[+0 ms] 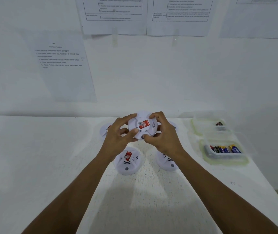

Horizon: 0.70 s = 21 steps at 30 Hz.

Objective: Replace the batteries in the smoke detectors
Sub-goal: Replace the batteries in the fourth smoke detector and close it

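White smoke detector [143,130], red label up, held above the table [42,149] near its far edge. Grip: left hand [118,137] curls round the left rim, thumb on the face; right hand [165,137] curls round the right rim, thumb at the near edge. Second detector [127,162] and third detector [167,162] lie on the table below the hands. At right, near container [226,159] holds batteries [224,149]; far container [207,125] sits just beyond it.
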Tool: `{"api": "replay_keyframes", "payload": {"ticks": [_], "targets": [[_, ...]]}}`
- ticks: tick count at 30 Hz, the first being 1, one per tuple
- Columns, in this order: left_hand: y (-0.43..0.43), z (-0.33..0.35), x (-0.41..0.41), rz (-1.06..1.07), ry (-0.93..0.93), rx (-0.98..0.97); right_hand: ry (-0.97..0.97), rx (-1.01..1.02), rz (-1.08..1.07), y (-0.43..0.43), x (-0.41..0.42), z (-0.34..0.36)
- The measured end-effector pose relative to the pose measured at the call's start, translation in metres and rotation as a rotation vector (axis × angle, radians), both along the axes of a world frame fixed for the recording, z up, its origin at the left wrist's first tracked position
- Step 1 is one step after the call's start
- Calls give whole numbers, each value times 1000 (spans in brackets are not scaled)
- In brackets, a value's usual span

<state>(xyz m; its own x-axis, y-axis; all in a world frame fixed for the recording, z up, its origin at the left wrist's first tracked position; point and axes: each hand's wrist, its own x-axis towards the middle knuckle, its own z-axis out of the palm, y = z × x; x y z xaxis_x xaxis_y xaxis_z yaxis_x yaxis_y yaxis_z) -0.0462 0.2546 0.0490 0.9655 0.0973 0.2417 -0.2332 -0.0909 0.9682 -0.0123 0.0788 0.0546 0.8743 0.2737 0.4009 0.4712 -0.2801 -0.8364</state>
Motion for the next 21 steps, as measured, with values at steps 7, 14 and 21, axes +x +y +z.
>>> {"api": "replay_keyframes", "payload": {"ticks": [7, 14, 21], "targets": [[-1, 2, 1, 7, -11, 7, 5, 13, 8, 0, 0, 0], [-2, 4, 0, 6, -13, 14, 36, 26, 21, -3, 0, 1], [1, 1, 3, -31, 10, 3, 150, 92, 110, -16, 6, 5]]}}
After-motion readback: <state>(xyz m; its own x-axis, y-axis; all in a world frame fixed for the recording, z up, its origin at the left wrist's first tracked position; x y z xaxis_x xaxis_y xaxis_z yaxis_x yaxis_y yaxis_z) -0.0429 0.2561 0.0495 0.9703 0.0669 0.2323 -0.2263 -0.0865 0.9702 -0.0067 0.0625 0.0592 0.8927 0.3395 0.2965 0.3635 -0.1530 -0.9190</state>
